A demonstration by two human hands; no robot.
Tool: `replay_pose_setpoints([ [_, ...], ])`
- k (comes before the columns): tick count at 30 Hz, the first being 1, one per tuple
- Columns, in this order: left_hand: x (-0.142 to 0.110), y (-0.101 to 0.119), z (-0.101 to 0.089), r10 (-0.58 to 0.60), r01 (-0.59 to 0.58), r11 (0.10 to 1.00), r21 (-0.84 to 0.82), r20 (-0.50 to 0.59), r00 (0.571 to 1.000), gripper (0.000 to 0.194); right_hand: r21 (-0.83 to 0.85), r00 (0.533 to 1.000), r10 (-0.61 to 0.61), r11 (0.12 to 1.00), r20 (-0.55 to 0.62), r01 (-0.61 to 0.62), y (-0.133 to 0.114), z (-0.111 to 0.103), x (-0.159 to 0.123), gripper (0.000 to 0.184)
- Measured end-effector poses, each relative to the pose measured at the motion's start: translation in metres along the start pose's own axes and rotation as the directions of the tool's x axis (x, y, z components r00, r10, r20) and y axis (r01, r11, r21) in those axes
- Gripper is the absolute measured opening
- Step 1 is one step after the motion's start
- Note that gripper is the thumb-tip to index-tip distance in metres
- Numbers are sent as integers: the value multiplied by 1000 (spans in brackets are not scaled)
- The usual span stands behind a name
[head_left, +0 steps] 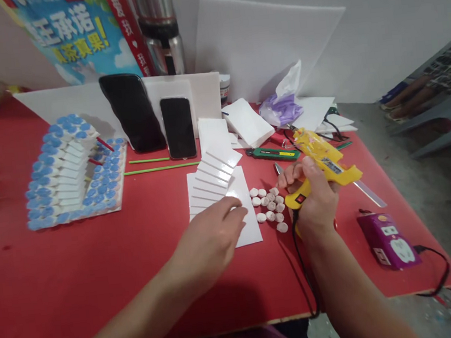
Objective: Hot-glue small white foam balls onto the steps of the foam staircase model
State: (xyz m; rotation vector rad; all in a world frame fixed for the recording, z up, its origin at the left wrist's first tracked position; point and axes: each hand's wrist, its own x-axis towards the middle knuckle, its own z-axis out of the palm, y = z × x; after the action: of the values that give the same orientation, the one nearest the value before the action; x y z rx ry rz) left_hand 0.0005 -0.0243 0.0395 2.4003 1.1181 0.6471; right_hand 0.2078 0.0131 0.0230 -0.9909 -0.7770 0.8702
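Note:
My right hand (pixel 317 197) is wrapped round a yellow hot glue gun (pixel 320 153), its nozzle pointing up and away and a glue stick (pixel 370 192) showing at its rear. My left hand (pixel 212 235) hangs over a white foam board (pixel 249 231) with its fingertips pinched together; whatever is between them is hidden. White stair steps (pixel 210 181) climb in a fan on that board, rising towards the back. Small whitish round pieces (pixel 269 206) lie in rows between the board and my right hand.
A stair model with blue-topped round pieces (pixel 41 183) stands at left. Behind are two phones (pixel 179 128), a steel flask (pixel 158 25), a green utility knife (pixel 274 154) and a purple tissue pack (pixel 281 108). A purple power box (pixel 390 243) sits at right. The gun's cord (pixel 302 263) runs over the front edge.

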Motion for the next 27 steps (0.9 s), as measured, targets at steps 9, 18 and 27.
replay_pose_setpoints([
  [9, 68, 10, 32, -161, 90, 973, 214, 346, 924, 16, 50, 996, 15, 999, 85, -19, -5, 0, 0, 37],
  [18, 67, 10, 46, -102, 33, 972, 234, 290, 952, 24, 43, 995, 5, 999, 97, -9, -2, 3, -2, 37],
  [27, 2, -43, -21, -527, 299, 360, -884, 71, 847, 22, 35, 889, 162, 980, 428, -196, -2, 0, -19, 30],
])
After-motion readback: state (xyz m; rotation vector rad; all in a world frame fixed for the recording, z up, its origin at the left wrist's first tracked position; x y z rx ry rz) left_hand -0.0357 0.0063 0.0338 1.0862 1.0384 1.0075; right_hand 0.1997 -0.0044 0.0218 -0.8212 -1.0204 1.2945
